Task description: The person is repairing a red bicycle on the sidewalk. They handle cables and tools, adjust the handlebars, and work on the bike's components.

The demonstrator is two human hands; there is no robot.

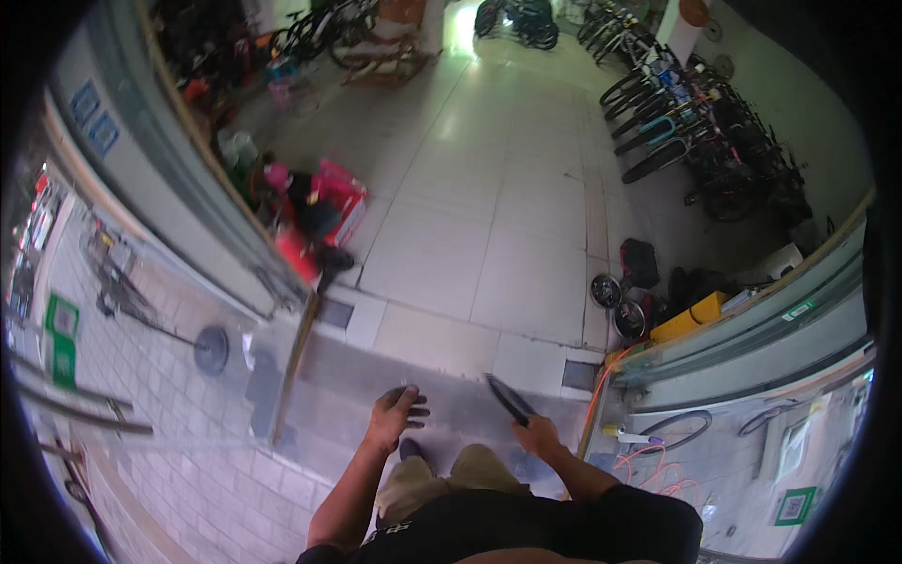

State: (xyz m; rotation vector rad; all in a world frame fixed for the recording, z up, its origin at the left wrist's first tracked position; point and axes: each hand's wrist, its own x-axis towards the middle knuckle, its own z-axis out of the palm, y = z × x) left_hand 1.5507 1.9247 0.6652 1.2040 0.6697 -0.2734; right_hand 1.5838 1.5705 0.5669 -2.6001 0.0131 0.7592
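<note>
My left hand (396, 416) hangs in front of my body, its fingers spread and nothing in them. In my right hand (536, 435) is a long, slim black object (508, 399), gripped by its near end. It slants away from me to the left, and its exact kind cannot be made out. Both hands are above the grey threshold (357, 374) of a doorway, apart from each other and touching nothing else.
Tiled floor (470, 197) stretches ahead. Several bicycles (658, 113) line the right wall. A pink-red crate (340, 197) stands at the left. Near the right door lie round metal parts (628, 320), a yellow box (691, 318) and an orange hose (594, 404).
</note>
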